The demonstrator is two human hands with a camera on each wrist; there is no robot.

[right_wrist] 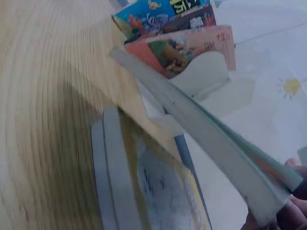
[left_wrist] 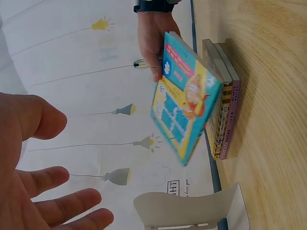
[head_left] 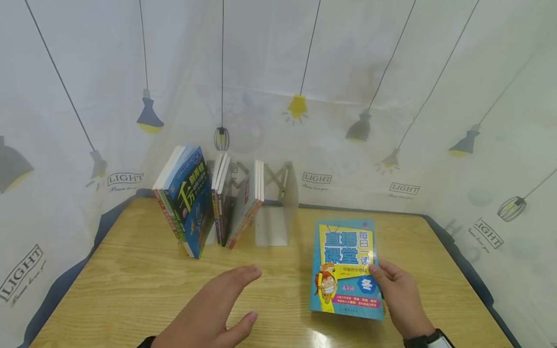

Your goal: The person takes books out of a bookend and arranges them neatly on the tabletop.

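My right hand (head_left: 402,299) pinches a blue-and-yellow paperback book (head_left: 345,290) by its right edge, cover facing me. In the right wrist view the book (right_wrist: 192,129) appears edge-on, raised off the table. Beneath it, two stacked books (left_wrist: 232,103) lie on the table; the held book hides them in the head view. My left hand (head_left: 209,309) hovers over the table with fingers extended, thumb apart, holding nothing. Ahead of it, books lean in a row: a large blue book (head_left: 191,198), thin dark-spined books (head_left: 222,198) and a pale book group (head_left: 250,208).
A white metal bookend (head_left: 271,227) stands at the right of the row, with a gap between its upright plate and the leaning books. The wooden table (head_left: 126,280) ends at a wall covering (head_left: 261,111) printed with hanging lamps.
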